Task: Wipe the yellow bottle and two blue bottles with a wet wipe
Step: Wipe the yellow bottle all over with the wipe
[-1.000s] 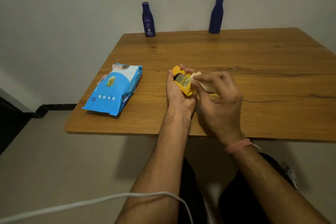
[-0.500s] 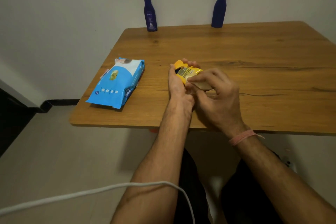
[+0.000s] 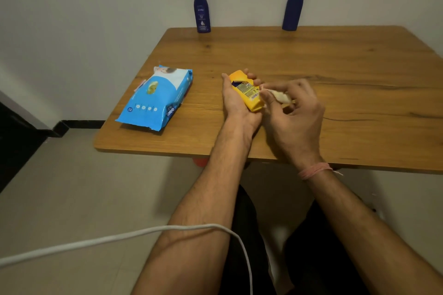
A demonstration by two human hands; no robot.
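My left hand [image 3: 233, 100] grips the yellow bottle [image 3: 247, 91], which lies tilted over the wooden table [image 3: 335, 60] with its printed label facing up. My right hand [image 3: 293, 112] pinches a crumpled white wet wipe [image 3: 279, 96] just right of the bottle, its tip touching the bottle's side. Two dark blue bottles stand upright at the table's far edge against the wall: one with a white label [image 3: 202, 9] on the left, another [image 3: 293, 5] to the right. Both are far from my hands.
A blue wet-wipe pack [image 3: 155, 98] lies on the table's left part, close to the left edge. A white cable [image 3: 119, 239] crosses the foreground over my left forearm. The wall runs right behind the table.
My right hand has drawn the wipe to the right along the yellow bottle, off the label toward its side. The left hand keeps its grip; the view shifted slightly.
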